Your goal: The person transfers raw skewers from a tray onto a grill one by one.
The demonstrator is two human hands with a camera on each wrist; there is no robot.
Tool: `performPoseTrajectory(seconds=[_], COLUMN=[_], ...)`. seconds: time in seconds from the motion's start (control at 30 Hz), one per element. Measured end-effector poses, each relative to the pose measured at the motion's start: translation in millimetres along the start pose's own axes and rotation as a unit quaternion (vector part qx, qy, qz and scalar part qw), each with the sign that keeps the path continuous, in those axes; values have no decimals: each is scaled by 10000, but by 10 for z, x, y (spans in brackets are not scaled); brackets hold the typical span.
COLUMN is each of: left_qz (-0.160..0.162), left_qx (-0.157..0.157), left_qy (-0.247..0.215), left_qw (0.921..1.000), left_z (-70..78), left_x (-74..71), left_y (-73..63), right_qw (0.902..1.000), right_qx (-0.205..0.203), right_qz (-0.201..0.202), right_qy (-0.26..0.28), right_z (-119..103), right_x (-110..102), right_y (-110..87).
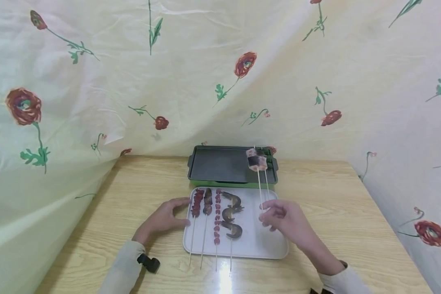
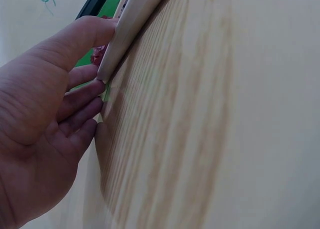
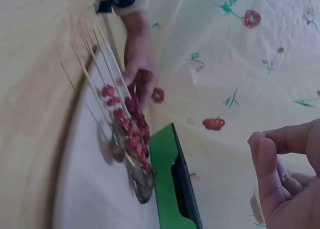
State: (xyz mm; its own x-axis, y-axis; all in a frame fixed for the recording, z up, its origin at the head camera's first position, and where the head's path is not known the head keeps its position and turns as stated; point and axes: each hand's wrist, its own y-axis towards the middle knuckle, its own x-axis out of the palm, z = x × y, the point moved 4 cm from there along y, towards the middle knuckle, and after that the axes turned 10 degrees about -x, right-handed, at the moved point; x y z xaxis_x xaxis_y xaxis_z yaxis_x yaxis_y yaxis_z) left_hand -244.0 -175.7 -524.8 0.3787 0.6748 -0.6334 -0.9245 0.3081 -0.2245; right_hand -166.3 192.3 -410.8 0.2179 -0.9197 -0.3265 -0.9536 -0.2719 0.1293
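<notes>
At the fingertips of the right hand (image 1: pixel 286 218), thumb and forefinger are pinched together on the thin stick of a chunky skewer (image 1: pixel 257 161), whose pale-and-dark blocks rise well above the grip; a second stick shows beside it, and I cannot tell whether it belongs to the same skewer. The skewer is held up in front of the right end of the dark griddle (image 1: pixel 220 163), its blocks overlapping that end in the head view. It should be light but top-heavy, the stick stiff along its length yet apt to roll or snap if bent; the blocks look fairly soft, perhaps slick, so the bare stick is the better hold, nearer the blocks if it begins to swing. Further out, the left hand (image 1: pixel 165 214) has thumb and fingers spread apart, resting at the left edge of the white tray (image 1: pixel 257 245); how firmly they press I cannot tell. On that tray lie a red meat skewer (image 1: pixel 197 203), a brown skewer (image 1: pixel 207 202), a skewer of small red pieces (image 1: pixel 217 218) and a shrimp skewer (image 1: pixel 235 231), their sticks jutting past the near rim: ready handles, though the curved shrimp may twist.
</notes>
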Motion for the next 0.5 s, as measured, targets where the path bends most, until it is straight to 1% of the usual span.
performPoseTrajectory(seconds=[0.3,0.5], left_qz=[-3,-11], left_qx=[-29,-39], left_qy=[22,-24], left_qw=[10000,10000], left_z=[-11,-10], left_x=[-1,0], left_y=[12,5], right_qw=[9997,9994], right_qx=[142,323], right_qz=[71,147], right_qy=[-169,-47], right_z=[60,168], right_x=[-92,-98], right_y=[346,507])
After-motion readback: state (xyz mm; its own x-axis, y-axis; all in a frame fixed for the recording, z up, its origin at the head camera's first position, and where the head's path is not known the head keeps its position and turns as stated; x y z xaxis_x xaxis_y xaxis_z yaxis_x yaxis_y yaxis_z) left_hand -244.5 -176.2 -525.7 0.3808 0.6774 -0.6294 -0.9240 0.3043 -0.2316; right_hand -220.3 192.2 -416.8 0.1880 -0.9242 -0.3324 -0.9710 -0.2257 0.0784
